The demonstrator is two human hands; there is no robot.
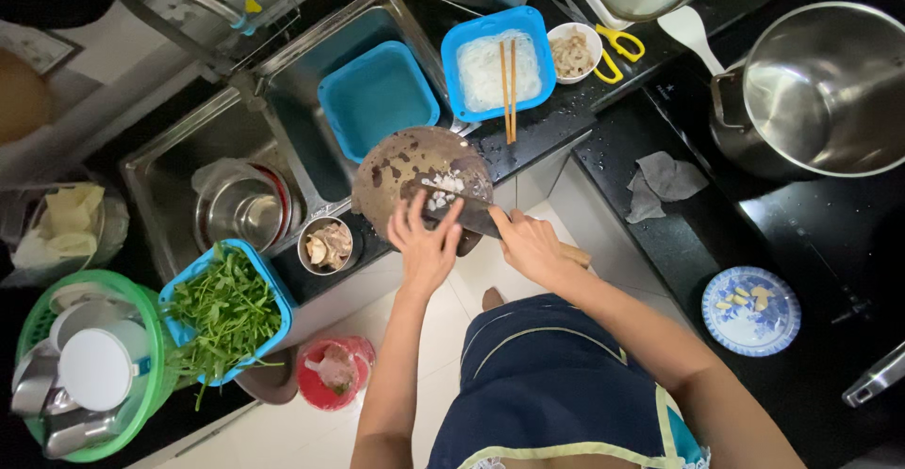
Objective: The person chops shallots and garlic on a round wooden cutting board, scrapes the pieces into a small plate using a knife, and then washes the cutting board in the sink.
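Observation:
A round dark wooden chopping board [401, 163] rests on the sink's corner with a small heap of chopped white pieces [441, 189] on it. My right hand [533, 243] is shut on the wooden handle of a cleaver [471, 213], whose blade lies across the board beside the white pieces. My left hand [424, 246] is spread over the board's near edge, fingers on the blade and next to the white pieces.
Around the steel sink [283, 101]: an empty blue tub [377, 97], a blue tray of white noodles with chopsticks [497, 65], a steel bowl [327, 246], greens in a blue basket [226, 311]. Right counter: large steel pot [830, 92], grey cloth [663, 184], patterned plate [751, 310], scissors [617, 49].

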